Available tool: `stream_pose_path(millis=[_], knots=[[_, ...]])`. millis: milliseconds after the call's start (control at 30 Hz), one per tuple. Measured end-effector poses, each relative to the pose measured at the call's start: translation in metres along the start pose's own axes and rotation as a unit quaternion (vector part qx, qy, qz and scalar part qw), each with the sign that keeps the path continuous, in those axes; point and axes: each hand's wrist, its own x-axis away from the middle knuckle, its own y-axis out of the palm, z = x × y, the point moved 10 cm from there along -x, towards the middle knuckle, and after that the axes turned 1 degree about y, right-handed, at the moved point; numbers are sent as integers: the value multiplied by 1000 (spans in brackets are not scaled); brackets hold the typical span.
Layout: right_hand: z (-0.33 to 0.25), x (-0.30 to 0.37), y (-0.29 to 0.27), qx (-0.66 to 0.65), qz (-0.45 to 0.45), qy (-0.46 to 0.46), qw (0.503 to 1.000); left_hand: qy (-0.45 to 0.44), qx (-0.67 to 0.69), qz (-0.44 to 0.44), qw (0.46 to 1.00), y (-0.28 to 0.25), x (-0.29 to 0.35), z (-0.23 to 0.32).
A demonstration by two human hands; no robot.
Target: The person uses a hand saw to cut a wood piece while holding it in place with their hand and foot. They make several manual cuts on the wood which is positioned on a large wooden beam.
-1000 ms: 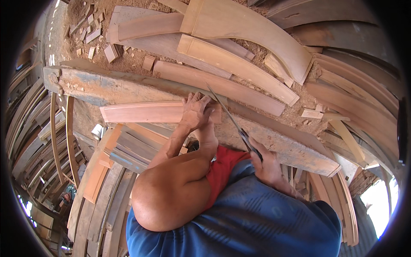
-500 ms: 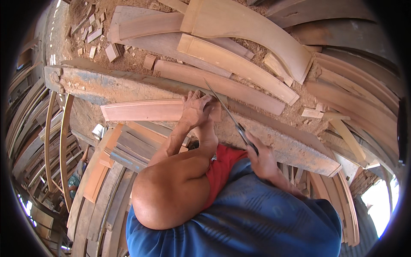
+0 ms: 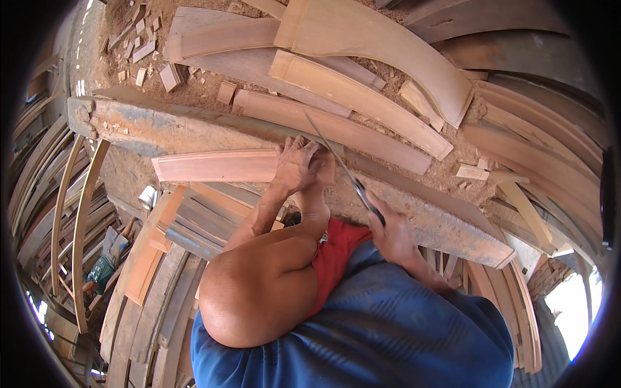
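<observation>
My right hand is closed round the dark handle of a handsaw, its thin blade seen nearly edge-on and slanting up to the left. The blade lies across the right end of a curved pinkish wooden board with a moulded edge. My left hand grips this board close to the blade, its fingers curled over the far edge. My bare foot is beside that hand, against the board's end, and partly hidden by it. The board rests along the near side of a thick, dusty timber beam.
Beyond the beam lie curved boards, a wide shaped panel, offcuts and sawdust. Stacked planks stand at near left, beside a white cup. Another person is at far left. More curved planks lie at right.
My right hand and the saw have slid slightly forward and to the left. The left hand and board stay put. At far left, the other person shows more, and two upright curved strips have shifted left.
</observation>
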Motion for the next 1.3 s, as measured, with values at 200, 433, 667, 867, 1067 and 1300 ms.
stream_pose_path(millis=[200,433,667,867,1067,1300], knots=[[-5,-38,11,-25,-2,-1,1000,19,32,9,999,7,-2,-10],[12,20,-5,-46,-6,8,999,4,3,12,1000,-3,3,2],[4,-28,13,-44,-19,-11,999,28,18,0,999,12,-6,-15],[20,44,-8,-55,25,-19,998,75,4,114,991,2,7,-19],[17,11,3,-77,55,-59,994,59,-4,60,996,-11,-5,4],[14,49,-14,-58,48,-31,997,48,8,58,997,0,1,-16]])
